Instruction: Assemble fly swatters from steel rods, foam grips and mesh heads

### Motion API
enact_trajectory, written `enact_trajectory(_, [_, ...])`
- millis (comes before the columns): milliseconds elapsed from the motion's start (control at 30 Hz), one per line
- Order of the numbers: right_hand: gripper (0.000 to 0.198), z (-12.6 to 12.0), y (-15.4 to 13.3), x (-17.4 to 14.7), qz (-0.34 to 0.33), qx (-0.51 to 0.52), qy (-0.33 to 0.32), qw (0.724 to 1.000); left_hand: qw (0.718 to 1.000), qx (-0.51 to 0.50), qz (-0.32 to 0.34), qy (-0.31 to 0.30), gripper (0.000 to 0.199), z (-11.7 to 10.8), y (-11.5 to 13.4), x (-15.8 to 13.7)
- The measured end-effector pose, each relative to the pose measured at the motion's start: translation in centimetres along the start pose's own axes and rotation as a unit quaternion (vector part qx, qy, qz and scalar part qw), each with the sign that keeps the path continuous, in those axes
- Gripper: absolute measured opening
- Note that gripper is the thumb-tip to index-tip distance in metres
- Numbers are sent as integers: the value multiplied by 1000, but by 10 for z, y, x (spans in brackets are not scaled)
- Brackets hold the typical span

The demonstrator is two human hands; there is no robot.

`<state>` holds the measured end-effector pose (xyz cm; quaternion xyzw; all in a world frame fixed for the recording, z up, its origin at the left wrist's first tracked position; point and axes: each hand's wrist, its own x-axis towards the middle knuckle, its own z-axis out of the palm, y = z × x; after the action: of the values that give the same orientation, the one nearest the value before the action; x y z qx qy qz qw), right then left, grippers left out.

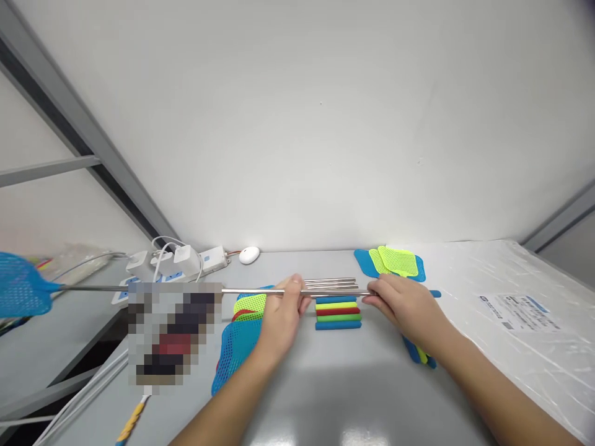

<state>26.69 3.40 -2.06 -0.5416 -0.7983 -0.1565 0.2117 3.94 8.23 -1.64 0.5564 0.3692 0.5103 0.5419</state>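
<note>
A fly swatter with a blue mesh head [23,285] stretches level across the view on a long thin metal rod [255,291]. My left hand [284,310] is closed around the rod near the middle. My right hand [404,303] is closed at the rod's right end, and a blue handle tip [436,293] shows just past it. Between the hands lie several coloured handles [338,311] in blue, yellow, red and green. Behind them are several bare metal rods [330,282]. Blue, yellow and red mesh swatter heads [239,350] lie beside my left forearm, partly hidden.
More blue and yellow mesh heads [397,263] lie at the back right. A white plastic-wrapped package [511,347] with a label covers the right side. Chargers [186,260] in a power strip and a white oval device [250,254] stand back left. Left of centre is a blurred patch.
</note>
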Motion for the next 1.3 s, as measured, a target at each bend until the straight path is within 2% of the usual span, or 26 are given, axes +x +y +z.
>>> enact_trajectory(267, [28,4,-10,-3,10,10,-25,1000,998,-3,-33,-58,49,15,-6,-6])
enact_trajectory(433, [29,3,-19,-1,-31,19,-7,999,992,21,-37,-119,51,18,-8,-12])
enact_trajectory(500, [30,2,-19,-1,-42,20,-5,999,994,11,-19,-111,53,16,-10,-13])
enact_trajectory(567, [31,2,-15,-2,-44,18,-1,999,997,-10,-14,-77,53,14,-11,-11])
enact_trajectory(667, [33,2,-8,-2,-37,11,11,999,997,-21,-44,-59,51,12,-9,-6])
enact_trajectory(833, [32,7,-18,-1,-27,-2,19,999,995,-15,-69,-74,52,19,-7,-6])
enact_trajectory(967, [33,10,-39,0,-35,7,27,999,992,8,-51,-111,47,25,-11,-11])
enact_trajectory(1067, [35,8,-43,1,-36,0,28,999,992,17,-44,-120,45,25,-13,-12])
enact_trajectory(1167, [34,3,-31,0,-44,-17,27,999,992,47,-37,-114,46,19,-8,-9])
enact_trajectory(1300, [37,0,4,-2,-37,-59,48,996,997,49,-30,-50,41,3,5,1])
